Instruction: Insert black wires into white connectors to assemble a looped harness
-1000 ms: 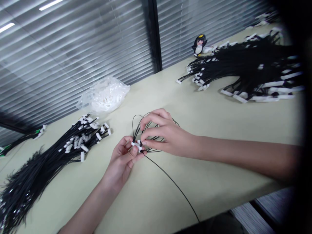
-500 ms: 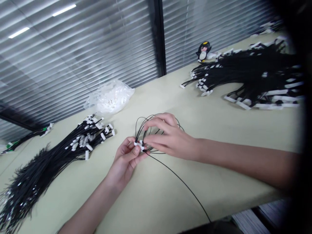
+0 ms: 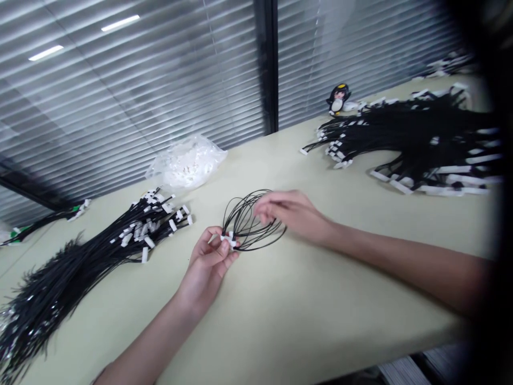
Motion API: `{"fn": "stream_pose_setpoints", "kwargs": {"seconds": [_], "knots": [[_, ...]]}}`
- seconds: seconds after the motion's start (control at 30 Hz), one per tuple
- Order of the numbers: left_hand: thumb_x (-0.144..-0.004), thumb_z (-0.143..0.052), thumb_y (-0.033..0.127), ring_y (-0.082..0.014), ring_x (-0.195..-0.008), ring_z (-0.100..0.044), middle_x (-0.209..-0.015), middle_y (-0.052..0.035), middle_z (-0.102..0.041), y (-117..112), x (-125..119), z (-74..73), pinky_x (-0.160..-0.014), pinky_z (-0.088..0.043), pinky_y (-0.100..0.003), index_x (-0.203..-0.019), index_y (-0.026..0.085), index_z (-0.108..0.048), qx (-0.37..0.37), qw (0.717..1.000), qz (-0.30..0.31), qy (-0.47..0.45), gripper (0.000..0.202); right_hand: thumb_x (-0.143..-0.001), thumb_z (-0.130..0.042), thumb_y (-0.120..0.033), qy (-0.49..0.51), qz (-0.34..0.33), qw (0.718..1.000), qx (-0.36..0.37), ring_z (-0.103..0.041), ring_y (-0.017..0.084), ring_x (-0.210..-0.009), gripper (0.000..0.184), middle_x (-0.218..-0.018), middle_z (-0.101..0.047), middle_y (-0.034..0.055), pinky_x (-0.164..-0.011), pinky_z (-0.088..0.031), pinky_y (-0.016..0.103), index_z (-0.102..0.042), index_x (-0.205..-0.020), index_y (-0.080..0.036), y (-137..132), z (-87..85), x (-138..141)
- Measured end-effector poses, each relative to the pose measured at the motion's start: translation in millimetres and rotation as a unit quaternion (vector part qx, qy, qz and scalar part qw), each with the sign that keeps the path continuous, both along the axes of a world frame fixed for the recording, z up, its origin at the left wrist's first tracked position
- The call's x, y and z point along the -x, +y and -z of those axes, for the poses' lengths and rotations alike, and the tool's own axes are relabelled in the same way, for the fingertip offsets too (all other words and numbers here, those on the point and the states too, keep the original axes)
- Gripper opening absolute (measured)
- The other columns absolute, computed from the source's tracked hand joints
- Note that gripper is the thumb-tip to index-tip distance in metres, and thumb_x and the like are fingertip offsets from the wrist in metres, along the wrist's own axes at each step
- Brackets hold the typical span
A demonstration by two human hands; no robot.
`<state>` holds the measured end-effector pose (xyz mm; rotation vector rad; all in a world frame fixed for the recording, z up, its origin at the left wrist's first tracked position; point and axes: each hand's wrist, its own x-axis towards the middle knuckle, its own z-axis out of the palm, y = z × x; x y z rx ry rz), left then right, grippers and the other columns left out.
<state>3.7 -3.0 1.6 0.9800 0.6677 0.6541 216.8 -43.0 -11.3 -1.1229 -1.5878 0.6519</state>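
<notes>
Coiled black wire pinched at its white connectors on the pale green table.

Left hand is closed, thumb and fingers nipping the connectors at the coil's 8 o'clock; right hand, blurred, rests loosely curled on the loops at 2 o'clock. At 9 o'clock lies a bundle of black wires, at 11 a clear plastic bag, at 2 a larger wire heap with a penguin figure beyond.

So the coiled loop of thin black wire sits mid-table, between both hands. Left of it lies a long bundle of black white-tipped cables, with a clear plastic bag of white parts behind. A bigger heap of black cables is far right, a small penguin figurine behind it.
</notes>
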Motion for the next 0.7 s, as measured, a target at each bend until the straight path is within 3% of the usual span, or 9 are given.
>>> {"fn": "stream_pose_setpoints", "kwargs": {"seconds": [0.1, 0.3, 0.43, 0.6, 0.7], "knots": [[-0.079, -0.061, 0.012, -0.0105, -0.083, -0.056, -0.087, -0.0029, -0.057, -1.0, 0.4, 0.0, -0.075, -0.046, -0.021, -0.089, 0.018, -0.049, -0.012, 1.0, -0.002, 0.008, 0.016, -0.078, -0.053, -0.05, 0.231, 0.068, 0.96, 0.143, -0.041, -0.002, -0.055, 0.045, -0.07, -0.053, 0.0021, -0.05, -0.03, 0.011, -0.055, -0.091, -0.008, 20.3, 6.5, -30.3], [-0.079, -0.061, 0.012, -0.0103, -0.088, -0.055, -0.091, -0.004, -0.058, 1.6, 3.1, 2.8, -0.083, -0.045, -0.023, -0.089, 0.018, -0.049, 0.006, 1.0, -0.007, 0.009, 0.017, -0.084, -0.045, -0.043, 0.344, 0.199, 0.908, 0.134, -0.037, -0.004, -0.055, 0.033, -0.069, -0.045, -0.0006, -0.052, -0.033, 0.008, -0.048, -0.092, -0.011, 40.7, 22.4, -93.3], [-0.078, -0.062, 0.011, -0.0107, -0.09, -0.055, -0.091, -0.0031, -0.057, 1.9, 2.4, 4.1, -0.087, -0.044, -0.025, -0.087, 0.018, -0.05, 0.009, 1.0, -0.018, 0.003, 0.017, -0.086, -0.04, -0.043, 0.359, 0.293, 0.88, 0.103, -0.037, -0.003, -0.056, 0.033, -0.072, -0.045, 0.0004, -0.051, -0.031, 0.009, -0.048, -0.092, -0.012, 39.1, 25.2, -103.3], [-0.077, -0.063, 0.01, -0.0078, -0.086, -0.054, -0.086, 0.0, -0.055, 0.5, 0.1, 3.7, -0.091, -0.042, -0.026, -0.088, 0.019, -0.052, 0.012, 1.0, -0.017, -0.002, 0.019, -0.086, -0.036, -0.041, 0.325, 0.372, 0.869, 0.015, -0.046, -0.003, -0.071, 0.031, -0.097, -0.048, 0.0019, -0.063, -0.04, 0.009, -0.049, -0.1, -0.016, 38.0, 11.5, -103.7], [-0.076, -0.064, 0.009, -0.0055, -0.081, -0.053, -0.085, 0.0008, -0.056, -0.6, -0.3, 3.1, -0.091, -0.043, -0.025, -0.087, 0.018, -0.052, 0.01, 1.0, -0.018, 0.0, 0.019, -0.087, -0.033, -0.033, 0.202, 0.366, 0.908, -0.025, -0.043, -0.003, -0.067, 0.03, -0.095, -0.05, 0.0011, -0.066, -0.039, 0.011, -0.049, -0.11, -0.02, 32.2, -3.8, -93.2]]}}
